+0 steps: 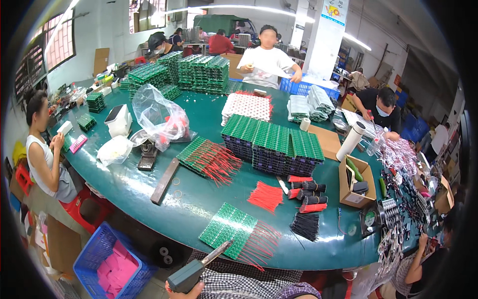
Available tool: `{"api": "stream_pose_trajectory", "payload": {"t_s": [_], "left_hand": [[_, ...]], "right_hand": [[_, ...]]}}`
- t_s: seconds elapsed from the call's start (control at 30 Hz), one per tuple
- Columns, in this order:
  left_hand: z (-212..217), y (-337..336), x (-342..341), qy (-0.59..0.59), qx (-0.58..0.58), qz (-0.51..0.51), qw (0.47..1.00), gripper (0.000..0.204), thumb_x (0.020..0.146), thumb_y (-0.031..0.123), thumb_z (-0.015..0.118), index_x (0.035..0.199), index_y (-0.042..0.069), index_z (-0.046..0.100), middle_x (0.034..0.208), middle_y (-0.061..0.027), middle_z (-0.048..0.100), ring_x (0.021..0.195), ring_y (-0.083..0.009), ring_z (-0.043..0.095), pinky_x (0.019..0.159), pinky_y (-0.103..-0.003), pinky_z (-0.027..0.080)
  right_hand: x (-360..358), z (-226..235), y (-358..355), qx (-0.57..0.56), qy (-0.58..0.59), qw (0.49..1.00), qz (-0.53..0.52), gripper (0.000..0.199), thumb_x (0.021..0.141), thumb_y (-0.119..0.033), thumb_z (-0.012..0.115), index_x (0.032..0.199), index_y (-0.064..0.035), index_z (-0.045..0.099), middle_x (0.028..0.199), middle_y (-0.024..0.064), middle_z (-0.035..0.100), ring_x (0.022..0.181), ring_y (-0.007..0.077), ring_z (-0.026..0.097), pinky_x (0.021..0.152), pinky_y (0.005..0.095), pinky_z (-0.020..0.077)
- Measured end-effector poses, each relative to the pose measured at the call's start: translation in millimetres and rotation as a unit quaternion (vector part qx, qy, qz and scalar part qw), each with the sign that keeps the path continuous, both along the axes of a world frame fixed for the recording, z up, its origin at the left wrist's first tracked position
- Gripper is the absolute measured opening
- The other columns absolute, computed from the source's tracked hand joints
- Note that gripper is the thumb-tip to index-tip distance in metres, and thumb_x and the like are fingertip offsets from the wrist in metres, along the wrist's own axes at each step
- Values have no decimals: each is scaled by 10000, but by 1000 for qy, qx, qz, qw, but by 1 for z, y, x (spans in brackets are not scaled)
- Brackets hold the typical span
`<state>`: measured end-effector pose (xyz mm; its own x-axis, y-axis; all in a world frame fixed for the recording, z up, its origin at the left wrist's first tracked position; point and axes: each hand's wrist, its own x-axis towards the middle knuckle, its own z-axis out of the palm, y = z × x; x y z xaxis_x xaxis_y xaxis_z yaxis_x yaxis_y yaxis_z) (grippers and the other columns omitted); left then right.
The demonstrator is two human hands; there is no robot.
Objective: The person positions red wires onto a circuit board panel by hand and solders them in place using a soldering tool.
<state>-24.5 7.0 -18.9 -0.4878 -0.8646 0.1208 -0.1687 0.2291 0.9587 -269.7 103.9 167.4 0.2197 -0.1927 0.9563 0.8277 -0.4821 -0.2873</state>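
In my left hand (186, 291), at the lower edge, is a soldering gun (191, 275) with a dark green body and a long metal tip. The tip reaches up and right to the near edge of a green circuit board panel (229, 226). Thin red wires (261, 244) fan out from the panel's right side over the table edge. My fingers are closed around the gun's body, partly cut off by the frame. My right hand is out of view. Checkered cloth (239, 285) covers my lap.
On the green table (134, 184) are wired boards (206, 157), stacked panels (271, 142), red wires (265, 196), black wires (304, 225), a metal bar (165, 182) and a cardboard box (357, 184). A blue basket (92, 254) stands lower left. Several people work around the table.
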Motion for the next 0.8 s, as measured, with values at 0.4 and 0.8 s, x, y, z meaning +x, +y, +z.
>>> {"api": "stream_pose_trajectory", "payload": {"t_s": [0.4, 0.8], "left_hand": [[-2, -6, 4, 10, 22, 15, 1000, 343, 876, 85, 861, 1184, -23, 753, 1086, -95, 781, 964, -212, 741, 891, -373, 593], [-65, -5, 3, 111, 82, 58, 989, 532, 839, -67, 767, 1337, -15, 587, 1164, -117, 686, 636, -139, 614, 531, -303, 515]], "right_hand": [[8, -34, -24, 58, 148, 932, -326, 191, 1069, -123, 602, 1006, -23, 751, 1068, 175, 714, 841, 332, 700, 675, 403, 572], [-11, -42, -14, 64, -28, 958, -277, 140, 959, -52, 742, 945, 86, 765, 942, 228, 738, 771, 343, 723, 684, 422, 576]]}}
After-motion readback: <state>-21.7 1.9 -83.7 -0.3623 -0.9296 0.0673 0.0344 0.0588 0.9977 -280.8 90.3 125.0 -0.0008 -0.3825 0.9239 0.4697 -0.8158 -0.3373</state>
